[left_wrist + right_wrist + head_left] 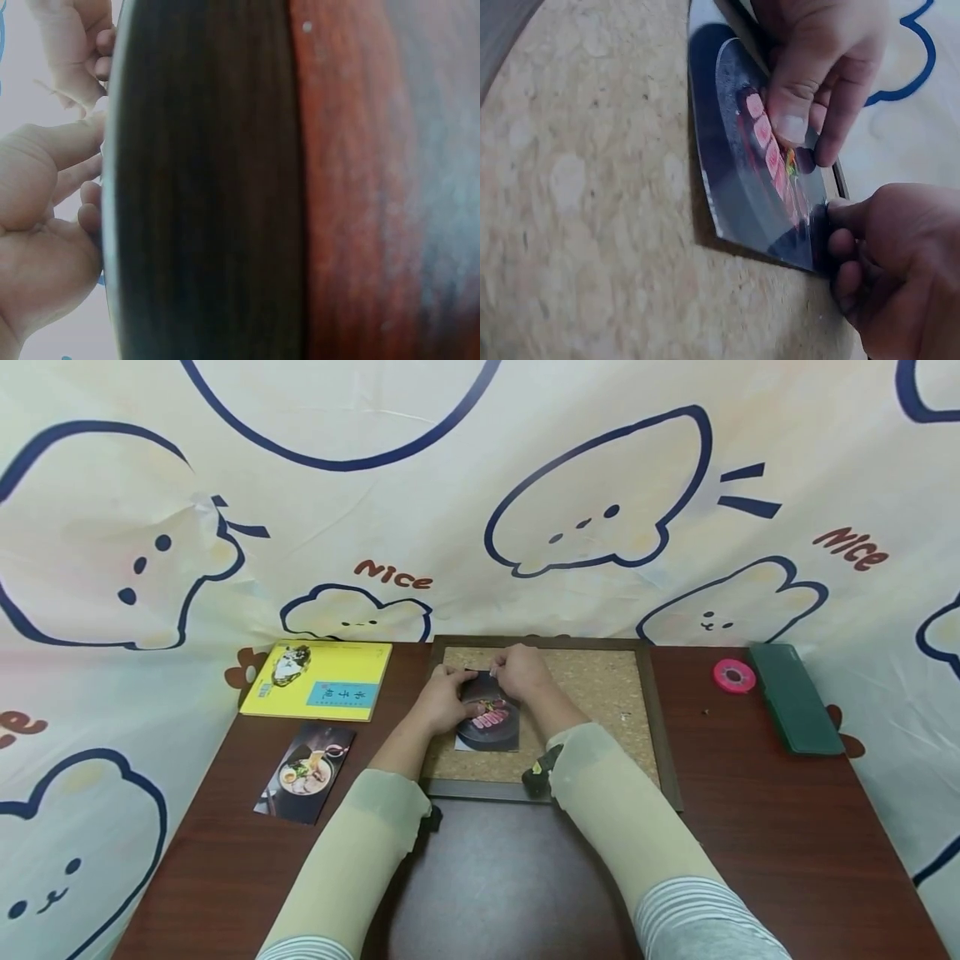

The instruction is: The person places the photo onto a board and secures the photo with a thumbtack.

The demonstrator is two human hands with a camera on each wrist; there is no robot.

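In the middle of the head view: a dark, glossy rectangular photo print [493,722] showing pink sliced food, set on the left half of a tan cork board [585,718] with a brown frame; in the right wrist view its near corner stands slightly off the cork.
Left hand: the left hand [444,700] grips the print, thumb across its face, fingers bent at the upper left edge.
Right hand: the right hand [522,672] has its fingertips together at the print's top edge, pinching what seems a small pale piece [492,673], too small to identify.
Top edge: the step in hand appears to be steadying the print while the right fingertips work there; the next move seems to call for a firm left thumb and careful pressure that does not drag the print.
Left of the frame: a yellow paper booklet [337,660] above a dark photo print of a noodle bowl [306,774].
Right of the frame: a pink round plastic case [733,676] just beside a dark green oblong case [797,697].
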